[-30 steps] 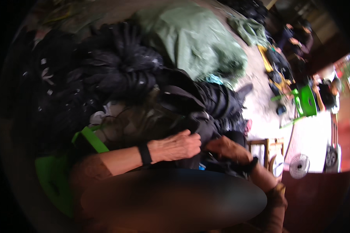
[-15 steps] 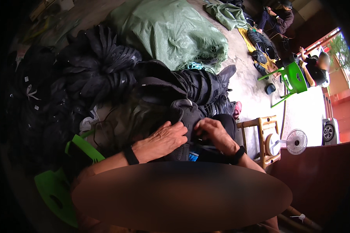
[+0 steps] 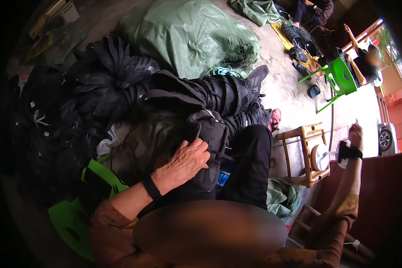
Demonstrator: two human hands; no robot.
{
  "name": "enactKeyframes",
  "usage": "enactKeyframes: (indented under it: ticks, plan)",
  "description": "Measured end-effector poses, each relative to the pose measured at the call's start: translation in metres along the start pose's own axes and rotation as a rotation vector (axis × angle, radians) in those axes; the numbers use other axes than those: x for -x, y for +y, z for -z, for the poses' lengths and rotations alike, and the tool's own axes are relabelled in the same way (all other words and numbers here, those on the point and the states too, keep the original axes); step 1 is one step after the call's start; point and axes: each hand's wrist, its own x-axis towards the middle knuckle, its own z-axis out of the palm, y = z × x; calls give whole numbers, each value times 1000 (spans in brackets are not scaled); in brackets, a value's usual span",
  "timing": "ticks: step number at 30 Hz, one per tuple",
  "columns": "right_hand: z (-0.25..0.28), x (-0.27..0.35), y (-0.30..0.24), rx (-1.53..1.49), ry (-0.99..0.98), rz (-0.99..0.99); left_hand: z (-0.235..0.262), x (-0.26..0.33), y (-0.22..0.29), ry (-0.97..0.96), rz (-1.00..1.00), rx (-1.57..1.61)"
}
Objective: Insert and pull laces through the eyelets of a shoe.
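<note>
A dark grey mesh shoe (image 3: 212, 134) lies over my lap, its toe toward me and its opening away. My left hand (image 3: 184, 161) is closed on the shoe's left side, fingers curled over the upper. A short pale strand and a dark strip stick out at the shoe's right edge. Far out to the right, my right hand (image 3: 355, 137) is raised with its fingers pinched together. A small pale tip shows above those fingers; what they hold is too small to make out.
Black shoes (image 3: 107, 76) lie piled left and ahead, beside a big green sack (image 3: 187, 35). A bamboo stool (image 3: 306, 156) carrying a small fan stands right. Green chair parts (image 3: 71, 223) show at lower left. Another person (image 3: 366, 62) sits by a green chair (image 3: 341, 76) at far right.
My right hand has left the shoe and swung out to the right, in front of the fan. My left hand stays on the shoe, slightly lower. The far seated person's arm has risen.
</note>
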Motion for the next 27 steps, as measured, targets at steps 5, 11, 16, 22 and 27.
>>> enactKeyframes:
  ticks: [5,11,16,22,27]
  plan:
    - [43,28,54,-541,57,-173,-2,-10,-4,47,-92,-151]
    - [-237,140,-55,-570,-229,-440,16,-11,-1,-63,-116,-345]
    - [-304,210,-117,-171,-592,-15,8,-32,-20,-312,99,-77]
    - [-363,270,-134,-13,-977,440,8,-30,-28,-147,186,35]
    - [-371,255,-134,-178,-1028,391,55,-35,-29,232,361,1028]
